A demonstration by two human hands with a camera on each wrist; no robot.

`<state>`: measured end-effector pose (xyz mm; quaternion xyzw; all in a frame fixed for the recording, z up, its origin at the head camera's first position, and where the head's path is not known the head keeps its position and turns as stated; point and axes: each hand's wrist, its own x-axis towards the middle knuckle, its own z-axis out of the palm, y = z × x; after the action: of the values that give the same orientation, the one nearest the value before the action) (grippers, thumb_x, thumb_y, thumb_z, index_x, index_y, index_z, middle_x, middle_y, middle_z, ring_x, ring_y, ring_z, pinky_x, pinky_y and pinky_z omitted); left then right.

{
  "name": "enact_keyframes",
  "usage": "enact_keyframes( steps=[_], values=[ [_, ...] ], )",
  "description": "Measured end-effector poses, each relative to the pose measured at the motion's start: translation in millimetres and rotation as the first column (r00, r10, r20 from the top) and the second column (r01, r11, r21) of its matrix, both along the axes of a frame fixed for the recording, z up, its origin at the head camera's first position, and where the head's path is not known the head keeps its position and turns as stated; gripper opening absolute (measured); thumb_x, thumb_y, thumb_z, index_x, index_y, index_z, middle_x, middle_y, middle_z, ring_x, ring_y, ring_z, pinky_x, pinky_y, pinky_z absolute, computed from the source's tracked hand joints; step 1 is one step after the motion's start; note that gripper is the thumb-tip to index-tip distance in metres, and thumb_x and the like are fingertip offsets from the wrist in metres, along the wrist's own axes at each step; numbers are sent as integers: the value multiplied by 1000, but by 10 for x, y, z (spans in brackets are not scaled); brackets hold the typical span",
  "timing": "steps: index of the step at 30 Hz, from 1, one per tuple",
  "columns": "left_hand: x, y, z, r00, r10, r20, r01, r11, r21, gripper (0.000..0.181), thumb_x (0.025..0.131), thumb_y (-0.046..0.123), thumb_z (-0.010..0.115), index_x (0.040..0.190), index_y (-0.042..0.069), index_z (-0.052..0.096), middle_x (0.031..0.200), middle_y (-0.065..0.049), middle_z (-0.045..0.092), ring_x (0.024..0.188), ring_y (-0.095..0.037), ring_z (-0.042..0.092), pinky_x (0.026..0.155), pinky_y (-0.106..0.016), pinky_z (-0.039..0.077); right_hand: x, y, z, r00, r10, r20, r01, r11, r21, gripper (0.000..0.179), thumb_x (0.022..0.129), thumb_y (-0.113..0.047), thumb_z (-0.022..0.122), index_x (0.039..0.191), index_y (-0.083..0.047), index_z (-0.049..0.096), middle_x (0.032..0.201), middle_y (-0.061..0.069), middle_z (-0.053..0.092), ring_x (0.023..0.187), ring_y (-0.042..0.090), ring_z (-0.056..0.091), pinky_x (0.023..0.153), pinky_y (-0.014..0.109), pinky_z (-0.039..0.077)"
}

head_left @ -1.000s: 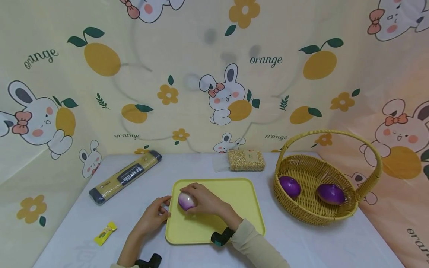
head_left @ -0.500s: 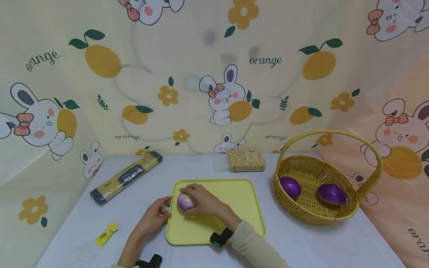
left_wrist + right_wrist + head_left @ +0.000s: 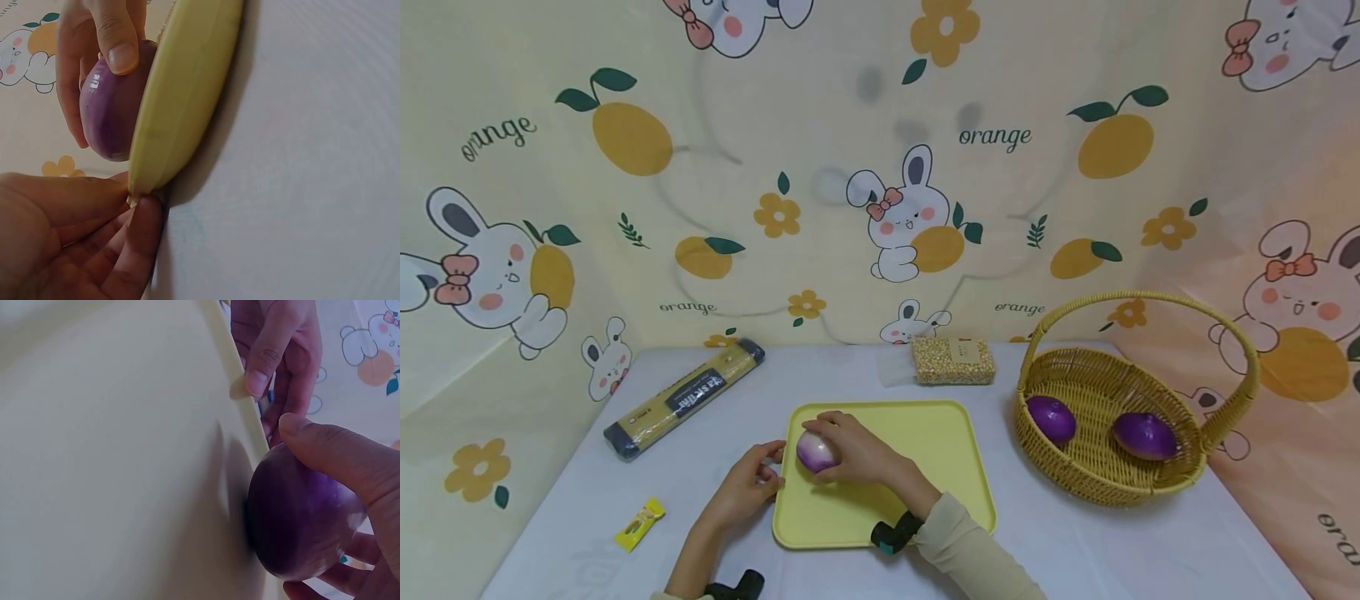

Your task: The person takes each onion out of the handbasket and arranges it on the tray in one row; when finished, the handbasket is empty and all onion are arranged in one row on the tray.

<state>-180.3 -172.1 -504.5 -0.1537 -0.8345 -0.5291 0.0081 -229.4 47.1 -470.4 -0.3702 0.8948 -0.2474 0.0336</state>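
A purple onion (image 3: pixel 815 452) with a pale top is at the left side of the yellow tray (image 3: pixel 940 467). My right hand (image 3: pixel 861 450) grips it from the right, thumb on the near side and fingers over the far side. In the right wrist view the onion (image 3: pixel 300 519) sits against or just above the tray surface; I cannot tell which. My left hand (image 3: pixel 741 487) pinches the tray's left rim between thumb and fingers. The left wrist view shows those fingertips at the tray's edge (image 3: pixel 187 81), just beside the onion (image 3: pixel 109 112).
A wicker basket (image 3: pixel 1112 492) with a tall handle and two purple onions (image 3: pixel 1051 419) stands to the right. Behind the tray lies a vacuum pack of grain (image 3: pixel 951 362). A long noodle-like packet (image 3: pixel 685 400) lies back left, and a small yellow packet (image 3: pixel 640 524) nearer left.
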Motion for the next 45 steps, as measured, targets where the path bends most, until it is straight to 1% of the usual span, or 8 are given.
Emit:
enact_keyframes(
  steps=[5, 8, 18, 24, 30, 33, 38, 45],
  values=[
    [-21, 17, 22, 993, 49, 110, -44, 998, -44, 50, 80, -9, 60, 128, -7, 47, 108, -18, 53, 72, -10, 52, 57, -22, 50, 5, 4, 10, 1000, -5, -1, 5, 1000, -14, 76, 72, -35, 79, 137, -16, 45, 137, 10, 41, 123, 24, 42, 99, 35, 40],
    [-24, 23, 27, 989, 62, 133, -56, 997, -53, 51, 80, -10, 61, 128, -6, 47, 109, -17, 53, 72, -10, 52, 57, -22, 50, 7, 10, 8, 1000, -3, -2, 3, 1000, -24, 76, 72, -35, 79, 137, -16, 45, 136, 10, 42, 123, 23, 42, 99, 35, 41],
    [-15, 14, -11, 993, 40, 108, -34, 998, -52, 51, 79, -10, 61, 128, -7, 47, 108, -18, 53, 72, -10, 52, 57, -22, 50, 13, 32, -5, 1000, -4, -9, 4, 999, -47, 80, 72, -36, 79, 139, -16, 41, 133, 10, 44, 121, 23, 43, 99, 34, 41],
    [-3, 27, 10, 990, 55, 128, -49, 997, -54, 51, 79, -10, 61, 128, -5, 48, 108, -16, 53, 73, -11, 52, 57, -22, 49, 29, 88, 104, 999, -33, -20, 32, 998, -62, 80, 72, -38, 78, 140, -17, 41, 136, 9, 43, 125, 22, 41, 103, 37, 37],
    [-13, 29, -4, 986, 67, 152, -59, 997, -58, 51, 79, -10, 61, 128, -5, 48, 109, -15, 53, 74, -13, 52, 57, -23, 50, 17, 187, 204, 999, -36, -6, 35, 991, -130, 76, 75, -35, 76, 140, -16, 41, 137, 6, 42, 128, 20, 38, 105, 38, 34],
    [-13, 34, -2, 985, 71, 155, -63, 997, -55, 51, 80, -10, 61, 128, -5, 48, 109, -15, 53, 74, -14, 52, 57, -23, 50, 21, 246, 254, 999, -28, -19, 24, 986, -168, 74, 76, -31, 76, 140, -16, 41, 137, 5, 42, 128, 20, 37, 105, 38, 33],
    [-18, 42, 6, 985, 75, 153, -66, 996, -64, 51, 80, -9, 62, 129, -4, 48, 109, -14, 53, 75, -14, 53, 58, -22, 50, 28, 357, 339, 998, -42, -52, 30, 979, -200, 74, 76, -33, 76, 139, -17, 41, 136, 4, 43, 127, 19, 38, 105, 37, 34],
    [-22, 41, 35, 984, 89, 155, -79, 995, -68, 51, 79, -10, 62, 128, -4, 49, 108, -14, 53, 75, -14, 53, 58, -23, 50, 13, 513, 416, 994, -67, -85, 43, 965, -258, 76, 74, -30, 78, 138, -13, 43, 136, 4, 44, 125, 20, 40, 102, 42, 36]
  ],
)
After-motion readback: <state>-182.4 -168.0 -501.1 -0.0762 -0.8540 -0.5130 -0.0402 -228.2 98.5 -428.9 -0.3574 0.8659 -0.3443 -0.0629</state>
